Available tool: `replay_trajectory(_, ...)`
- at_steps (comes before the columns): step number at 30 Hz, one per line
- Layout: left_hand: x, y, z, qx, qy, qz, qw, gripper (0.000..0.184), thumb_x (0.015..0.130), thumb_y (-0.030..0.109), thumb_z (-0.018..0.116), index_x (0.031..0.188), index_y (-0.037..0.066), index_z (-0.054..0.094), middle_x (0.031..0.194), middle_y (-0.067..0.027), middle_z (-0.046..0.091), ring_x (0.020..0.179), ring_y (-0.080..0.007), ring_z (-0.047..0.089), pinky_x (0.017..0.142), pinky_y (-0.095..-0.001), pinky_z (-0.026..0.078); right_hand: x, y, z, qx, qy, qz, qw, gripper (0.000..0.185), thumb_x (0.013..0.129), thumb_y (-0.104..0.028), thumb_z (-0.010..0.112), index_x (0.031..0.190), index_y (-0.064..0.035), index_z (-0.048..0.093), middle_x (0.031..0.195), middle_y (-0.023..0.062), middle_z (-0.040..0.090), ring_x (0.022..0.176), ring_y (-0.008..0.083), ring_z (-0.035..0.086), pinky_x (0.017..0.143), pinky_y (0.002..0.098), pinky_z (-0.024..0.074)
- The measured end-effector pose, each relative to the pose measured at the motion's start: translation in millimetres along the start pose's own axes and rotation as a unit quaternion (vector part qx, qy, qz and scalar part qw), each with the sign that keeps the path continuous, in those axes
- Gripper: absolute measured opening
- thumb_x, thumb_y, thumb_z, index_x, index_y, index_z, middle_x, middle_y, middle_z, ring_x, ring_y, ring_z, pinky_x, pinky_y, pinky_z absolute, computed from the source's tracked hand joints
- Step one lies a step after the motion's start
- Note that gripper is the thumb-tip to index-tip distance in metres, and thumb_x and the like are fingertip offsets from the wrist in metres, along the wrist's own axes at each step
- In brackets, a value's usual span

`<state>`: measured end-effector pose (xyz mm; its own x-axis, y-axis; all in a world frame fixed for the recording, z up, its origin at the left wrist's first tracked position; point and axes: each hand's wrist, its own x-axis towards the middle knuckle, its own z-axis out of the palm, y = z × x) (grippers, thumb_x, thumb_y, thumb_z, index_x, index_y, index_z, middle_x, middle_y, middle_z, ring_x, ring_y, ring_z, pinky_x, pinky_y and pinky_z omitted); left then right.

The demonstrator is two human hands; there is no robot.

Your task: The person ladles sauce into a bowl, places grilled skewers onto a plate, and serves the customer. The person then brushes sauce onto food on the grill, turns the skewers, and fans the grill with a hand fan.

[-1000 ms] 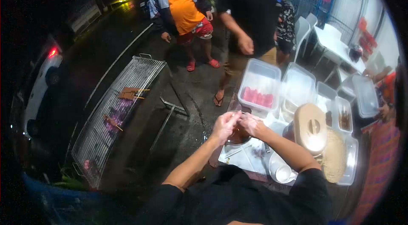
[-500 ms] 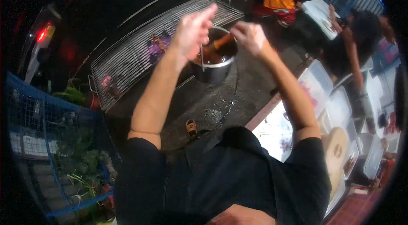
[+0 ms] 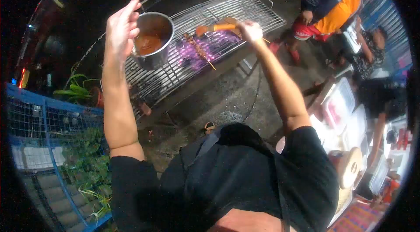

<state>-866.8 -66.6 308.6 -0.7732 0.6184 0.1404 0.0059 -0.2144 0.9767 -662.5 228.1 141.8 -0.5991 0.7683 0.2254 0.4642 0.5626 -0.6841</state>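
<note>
My left hand (image 3: 121,28) is at the left side of a metal pot (image 3: 153,57), fingers pointing up and thumb side hidden; it appears to hold the pot at its rim or handle. Reddish-brown sauce (image 3: 148,43) lies inside the pot, which is over the grill's left part. Closed round the handle of an orange basting brush (image 3: 218,27) is my right hand (image 3: 251,32). The brush reaches left over the grill (image 3: 258,11), its head near a skewer of meat (image 3: 197,49). Darker flat meat (image 3: 232,22) lies behind the brush, partly covered.
Purple-looking coals (image 3: 186,57) glow under the grate. At the right, a table holds plastic containers (image 3: 339,100) and a tan-lidded jug (image 3: 351,168). A person in an orange shirt (image 3: 339,13) stands beyond the grill's right end. Blue fencing (image 3: 48,131) and plants (image 3: 85,155) are at left.
The view has swung from the table to the grill. My hands, together over the table earlier, are now apart above the grill, with the pot and brush moved there.
</note>
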Motion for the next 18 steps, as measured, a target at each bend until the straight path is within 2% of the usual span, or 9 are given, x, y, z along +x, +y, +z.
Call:
replay_trajectory(1, -2, 1, -9, 0.009, -0.001, 0.004, 1.000, 0.033, 0.088, 0.026, 0.060, 0.104, -0.002, 0.059, 0.067, 0.0060, 0.044, 0.047, 0.0025, 0.028, 0.038, -0.0150, 0.017, 7, 40, 35, -0.096, 0.002, -0.092, 0.991, 0.027, 0.078, -0.032, 0.056, 0.083, -0.0078, 0.066, 0.073, 0.0107, 0.063, 0.069, 0.0249, 0.061, 0.065, 0.0357, 0.0470)
replay_trajectory(3, 1, -2, -29, 0.006, 0.012, 0.007, 1.000, 0.033, 0.088, 0.026, 0.059, 0.105, -0.003, 0.058, 0.067, 0.0070, 0.042, 0.047, 0.0030, 0.027, 0.038, -0.0148, 0.016, 2, 85, 79, -0.189, 0.055, -0.170, 0.966, 0.031, 0.078, -0.037, 0.055, 0.080, -0.0082, 0.067, 0.074, 0.0109, 0.065, 0.072, 0.0276, 0.062, 0.068, 0.0357, 0.0479)
replay_trajectory(4, 0, -1, -38, -0.005, 0.022, 0.003, 1.000, 0.035, 0.089, 0.026, 0.057, 0.107, -0.004, 0.057, 0.066, 0.0077, 0.041, 0.046, 0.0031, 0.026, 0.038, -0.0147, 0.015, -6, 67, 71, -0.190, 0.051, -0.168, 0.966, 0.031, 0.078, -0.037, 0.055, 0.080, -0.0082, 0.067, 0.074, 0.0109, 0.065, 0.072, 0.0276, 0.062, 0.068, 0.0357, 0.0479)
replay_trajectory(5, -1, -1, -50, -0.026, 0.014, 0.007, 1.000, 0.027, 0.085, 0.022, 0.064, 0.095, -0.003, 0.061, 0.064, 0.0065, 0.042, 0.047, 0.0020, 0.028, 0.038, -0.0149, 0.018, -13, 49, 58, -0.120, 0.026, -0.108, 0.986, 0.031, 0.078, -0.037, 0.055, 0.081, -0.0088, 0.068, 0.075, 0.0106, 0.065, 0.074, 0.0275, 0.062, 0.069, 0.0356, 0.0480)
replay_trajectory(6, -4, 2, -56, -0.030, 0.022, 0.000, 0.999, 0.028, 0.086, 0.022, 0.063, 0.096, -0.003, 0.061, 0.063, 0.0071, 0.041, 0.047, 0.0025, 0.028, 0.038, -0.0148, 0.018, -16, 30, 50, -0.049, 0.000, -0.047, 0.998, 0.032, 0.078, -0.038, 0.055, 0.082, -0.0094, 0.068, 0.076, 0.0103, 0.066, 0.076, 0.0274, 0.063, 0.070, 0.0354, 0.0481)
replay_trajectory(10, -15, 4, -75, -0.026, 0.031, -0.017, 0.999, 0.032, 0.088, 0.024, 0.060, 0.101, -0.005, 0.058, 0.062, 0.0090, 0.037, 0.047, 0.0032, 0.025, 0.038, -0.0148, 0.015, 15, 13, 74, -0.080, -0.026, 0.047, 0.995, 0.036, 0.077, -0.041, 0.053, 0.083, -0.0101, 0.070, 0.078, 0.0119, 0.066, 0.078, 0.0265, 0.064, 0.072, 0.0356, 0.0475)
replay_trajectory(13, -17, 3, -79, -0.018, 0.041, -0.031, 0.999, 0.034, 0.088, 0.026, 0.059, 0.103, -0.005, 0.057, 0.062, 0.0095, 0.034, 0.047, 0.0028, 0.023, 0.039, -0.0153, 0.013, 32, 2, 90, -0.058, 0.015, 0.026, 0.998, 0.037, 0.077, -0.042, 0.052, 0.083, -0.0095, 0.070, 0.078, 0.0130, 0.066, 0.078, 0.0273, 0.064, 0.072, 0.0359, 0.0476)
replay_trajectory(14, -14, 5, -81, -0.031, 0.029, -0.032, 0.999, 0.035, 0.088, 0.026, 0.059, 0.104, -0.005, 0.057, 0.062, 0.0096, 0.034, 0.047, 0.0029, 0.023, 0.039, -0.0153, 0.013, 40, -7, 96, -0.038, 0.018, 0.018, 0.999, 0.037, 0.076, -0.038, 0.051, 0.081, -0.0057, 0.067, 0.081, 0.0194, 0.064, 0.081, 0.0347, 0.062, 0.076, 0.0409, 0.0477)
replay_trajectory(18, -5, 4, -82, -0.035, 0.025, -0.039, 0.998, 0.036, 0.089, 0.026, 0.058, 0.106, -0.005, 0.057, 0.063, 0.0096, 0.034, 0.047, 0.0036, 0.023, 0.039, -0.0153, 0.013, 75, 0, 125, -0.116, 0.058, -0.030, 0.991, 0.034, 0.075, -0.037, 0.053, 0.079, -0.0073, 0.068, 0.077, 0.0172, 0.064, 0.078, 0.0307, 0.063, 0.073, 0.0383, 0.0474)
